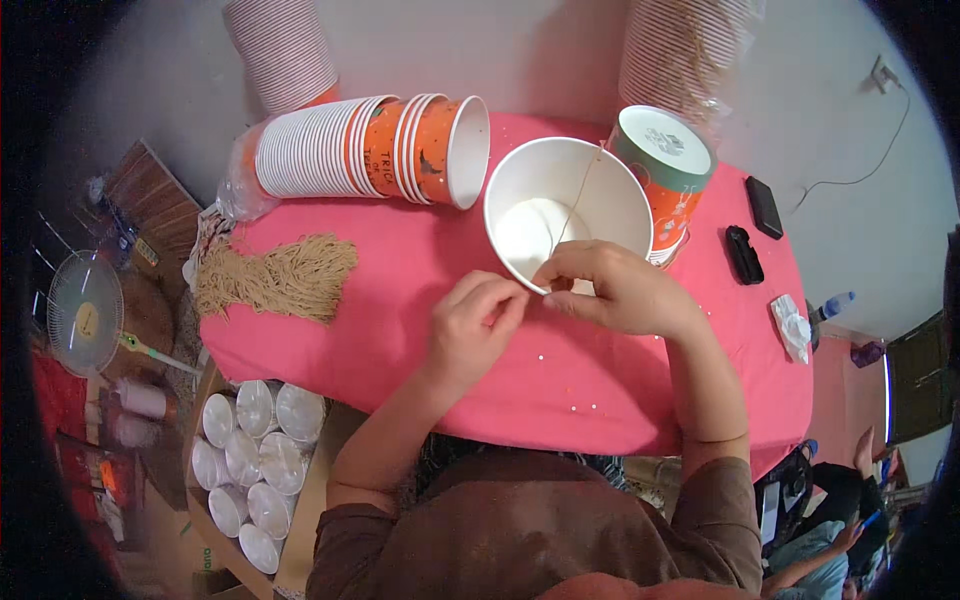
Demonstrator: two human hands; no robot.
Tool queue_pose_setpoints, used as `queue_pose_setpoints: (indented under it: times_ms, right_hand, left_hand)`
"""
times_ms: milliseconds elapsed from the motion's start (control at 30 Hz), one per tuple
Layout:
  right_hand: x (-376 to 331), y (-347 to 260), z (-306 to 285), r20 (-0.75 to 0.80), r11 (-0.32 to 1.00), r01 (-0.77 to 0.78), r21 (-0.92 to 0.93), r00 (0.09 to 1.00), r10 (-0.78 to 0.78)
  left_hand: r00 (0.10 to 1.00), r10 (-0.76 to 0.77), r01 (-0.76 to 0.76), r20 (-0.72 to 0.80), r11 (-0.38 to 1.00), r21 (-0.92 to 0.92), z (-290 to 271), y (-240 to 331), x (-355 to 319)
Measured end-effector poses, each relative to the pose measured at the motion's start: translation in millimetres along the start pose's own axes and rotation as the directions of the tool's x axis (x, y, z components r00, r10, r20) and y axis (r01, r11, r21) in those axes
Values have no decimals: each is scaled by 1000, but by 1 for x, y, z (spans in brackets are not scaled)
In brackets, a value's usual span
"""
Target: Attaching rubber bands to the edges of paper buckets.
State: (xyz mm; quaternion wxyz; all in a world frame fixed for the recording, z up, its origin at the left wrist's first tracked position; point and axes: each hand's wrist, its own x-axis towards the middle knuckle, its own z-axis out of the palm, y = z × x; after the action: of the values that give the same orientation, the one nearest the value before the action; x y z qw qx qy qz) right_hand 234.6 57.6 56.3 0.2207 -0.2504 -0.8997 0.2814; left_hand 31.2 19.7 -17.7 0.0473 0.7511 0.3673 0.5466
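Forearms [712,395] were stretched forward and inward, left hand [472,325] was half curled, right hand [615,288] was arched, its thumb near its bent fingers.

On the pink tabletop [410,245], left hand [478,325] and right hand [630,290] meet at the white bucket's [535,215] seven-o'clock rim. From it, stacked orange buckets [320,150] lie toward ten o'clock, a green-topped tub [660,145] stands at two.

Pale wall [450,50] is rising at 12 o'clock; socket [884,75] is trailing a cord [850,183] at 2; fan [85,312] is showing at 9; pink-covered table [400,265] is filling centre.
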Motion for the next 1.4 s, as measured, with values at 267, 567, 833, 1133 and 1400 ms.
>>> queue_pose_setpoints:
  times_ms: [267, 567, 833, 1133, 1400]
  right_hand:
    - [2, -25, -17, -147, 970, -93, -225, 987, 60]
    - [5, -47, -24, -158, 962, 125, -244, 973, -167]
    - [31, -41, -19, -202, 957, 210, -199, 947, -249]
    - [27, -21, -1, -342, 846, 268, -460, 826, -448]
    - [26, -18, -2, -301, 791, 235, -565, 833, -464]
  left_hand:
    - [816, -551, 443, 171, 409, -797, -48, -5, 30]
    - [738, -536, 658, 411, 434, -616, -36, 6, 45]
    - [733, -455, 680, 507, 528, -509, -26, 9, 38]
    - [682, -504, 675, 531, 153, -722, -33, -15, 38]
    - [673, -478, 697, 565, 153, -701, -34, -12, 36]
